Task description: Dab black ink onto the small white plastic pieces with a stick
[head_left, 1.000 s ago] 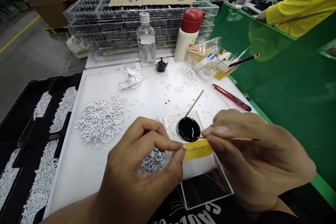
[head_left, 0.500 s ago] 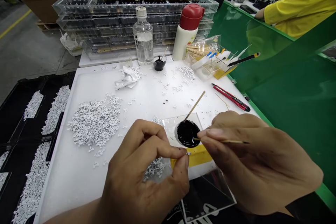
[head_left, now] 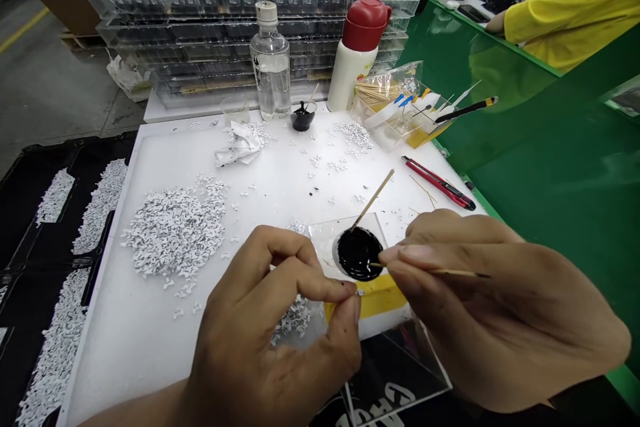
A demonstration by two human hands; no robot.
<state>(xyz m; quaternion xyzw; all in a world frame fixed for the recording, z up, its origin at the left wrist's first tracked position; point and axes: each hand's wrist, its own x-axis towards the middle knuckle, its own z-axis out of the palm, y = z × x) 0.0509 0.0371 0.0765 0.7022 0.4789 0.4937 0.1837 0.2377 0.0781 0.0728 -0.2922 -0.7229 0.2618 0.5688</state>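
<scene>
Left thumb and forefinger (head_left: 333,290) are pinched narrow on a tiny white die-cut piece (head_left: 359,293), held right at the fingertips of my left hand (head_left: 270,327). My right hand (head_left: 500,300) has thumb and fingers closed on a thin wooden stick (head_left: 455,273), its tip reaching the edge of a round pool of glossy black liquid (head_left: 357,253) just ahead of those fingers. Pool sits on a clear plastic sheet (head_left: 323,233) with a yellow tape strip (head_left: 367,300) along its near side, and a second wooden stick (head_left: 375,197) leans in it. Just under my left fingers is a small heap of white pieces (head_left: 293,320). Further left of them on the white board (head_left: 125,360) is a much bigger heap of white pieces (head_left: 175,233). Past that, a black tray (head_left: 97,260) carries long bands of white pieces (head_left: 55,197). Only one piece is in my fingers; the bulk lies loose. Can't tell from here which pieces are marked.
</scene>
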